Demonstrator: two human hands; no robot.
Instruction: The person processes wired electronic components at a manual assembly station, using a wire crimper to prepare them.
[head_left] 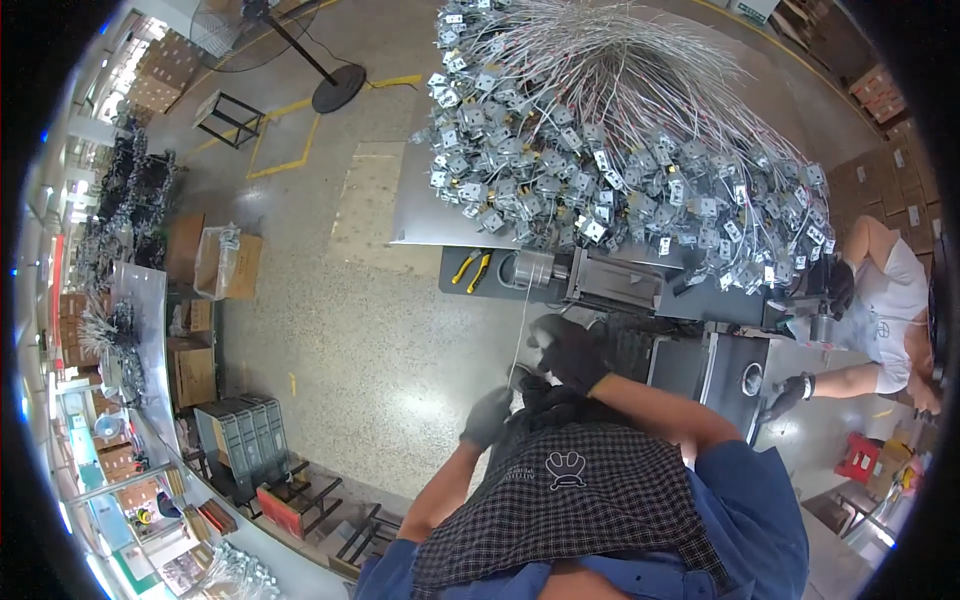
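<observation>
1. The left hand (488, 416), in a grey glove, was mostly closed and appeared to pinch the lower end of a pale strand (521, 335), though blur softened the fingertips.
2. The right hand (570, 350), in a darker glove, was loosely curled ahead and to the right of the left hand. Whether anything lay inside its fingers, I could not tell.
3. The strand ran from the left fingertips, just left of the right hand, up to a shiny metal cylinder (533, 269) beyond both hands.
4. Handling the strand well, in my judgement, called for light, even tension from the left hand, a straight path clear of the right fingers, and loose glove fabric kept away from the cylinder.
5. Yellow-handled pliers (471, 270) lay ahead of the left hand, left of the cylinder, and were best left clear of the strand.
6. Farther beyond the right hand spread a heap of metal boxes (600, 190) with pale leads; keeping the strand apart from these would have avoided snags.
</observation>
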